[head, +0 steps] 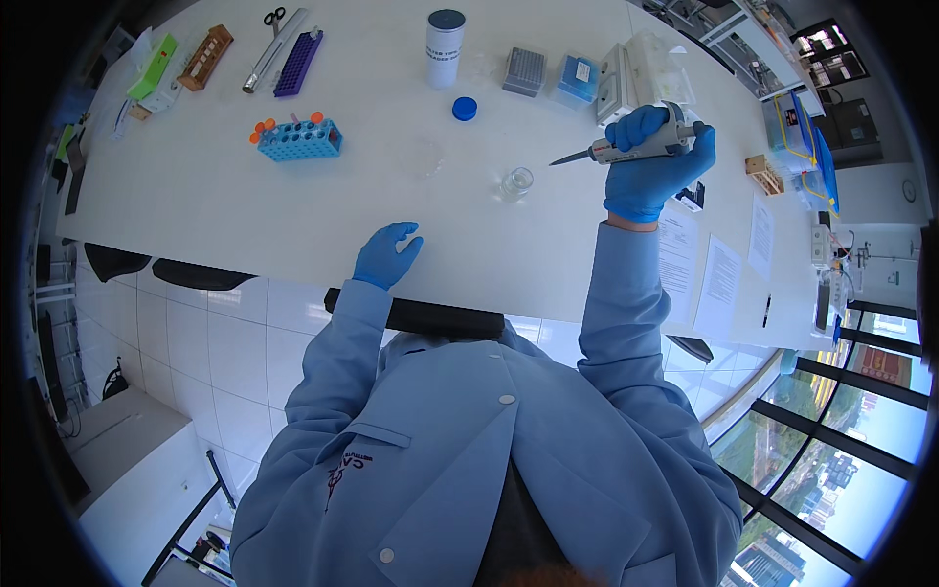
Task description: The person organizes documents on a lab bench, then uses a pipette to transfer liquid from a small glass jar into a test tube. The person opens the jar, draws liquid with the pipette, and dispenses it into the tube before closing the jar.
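My right hand (649, 165), in a blue glove, grips a micropipette (638, 149) with the thumb at its plunger. The pipette lies nearly level above the table, its tip pointing left. Below and left of that tip stands a small clear glass vessel (518, 181), apart from it. My left hand (387, 255), also gloved in blue, rests by the table's near edge, thumb and fingers apart and holding nothing. Between the hands and farther back lies a faint clear round dish (423, 160). A blue screw cap (464, 108) sits behind it.
A cyan tube rack (299, 141) with orange-capped tubes stands left. Behind are a purple rack (298, 62), a foil roll (275, 51), scissors (274, 17), a white canister (445, 51), a grey tip rack (524, 71) and a blue tip box (577, 79). Printed sheets (716, 286) lie right.
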The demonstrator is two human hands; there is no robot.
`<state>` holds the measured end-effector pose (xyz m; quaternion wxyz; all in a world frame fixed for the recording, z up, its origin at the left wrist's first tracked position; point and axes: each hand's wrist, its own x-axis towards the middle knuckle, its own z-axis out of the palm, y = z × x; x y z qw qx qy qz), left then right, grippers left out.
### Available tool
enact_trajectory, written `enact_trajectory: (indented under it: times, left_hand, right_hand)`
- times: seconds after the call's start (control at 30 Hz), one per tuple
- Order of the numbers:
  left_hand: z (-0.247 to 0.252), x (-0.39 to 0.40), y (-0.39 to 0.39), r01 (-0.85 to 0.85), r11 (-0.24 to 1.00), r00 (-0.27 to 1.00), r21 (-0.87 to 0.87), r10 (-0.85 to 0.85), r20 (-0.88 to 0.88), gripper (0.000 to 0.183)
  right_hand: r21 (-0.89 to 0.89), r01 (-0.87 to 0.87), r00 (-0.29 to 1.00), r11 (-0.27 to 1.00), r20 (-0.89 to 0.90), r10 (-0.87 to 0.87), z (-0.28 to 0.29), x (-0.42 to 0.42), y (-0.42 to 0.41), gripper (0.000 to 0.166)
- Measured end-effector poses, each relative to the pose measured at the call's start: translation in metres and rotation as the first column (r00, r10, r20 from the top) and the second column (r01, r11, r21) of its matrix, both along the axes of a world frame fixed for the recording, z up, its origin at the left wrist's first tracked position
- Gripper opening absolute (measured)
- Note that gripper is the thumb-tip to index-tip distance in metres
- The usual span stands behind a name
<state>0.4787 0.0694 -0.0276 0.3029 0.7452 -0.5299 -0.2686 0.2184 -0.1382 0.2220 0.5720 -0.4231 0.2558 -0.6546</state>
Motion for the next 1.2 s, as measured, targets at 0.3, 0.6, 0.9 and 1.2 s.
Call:
enact_trajectory:
  times: [0.3, 0.6, 0.9, 1.2]
  left_hand:
    - [-0.003, 0.003, -0.001, -0.010, 1.000, 1.000, 0.001, 0.010, -0.026, 0.032]
    - [0.003, 0.004, -0.006, 0.029, 0.999, 0.999, 0.033, -0.028, -0.025, 0.035]
    - [-0.001, 0.005, -0.010, 0.037, 0.999, 0.999, 0.039, -0.036, -0.030, 0.034]
    - [-0.001, 0.006, -0.010, 0.044, 0.999, 0.999, 0.016, -0.044, -0.021, 0.035]
  right_hand:
    - [0.002, -0.034, 0.998, 0.999, 0.059, 0.034, 0.000, -0.003, -0.007, 0.059]
    - [0.026, -0.111, 0.992, 0.994, 0.069, 0.109, 0.002, -0.012, -0.005, 0.057]
    - [0.059, -0.121, 0.992, 0.991, 0.031, 0.119, 0.003, -0.017, -0.009, 0.053]
    - [0.043, -0.117, 0.985, 0.992, 0.133, 0.110, 0.006, -0.018, -0.010, 0.055]
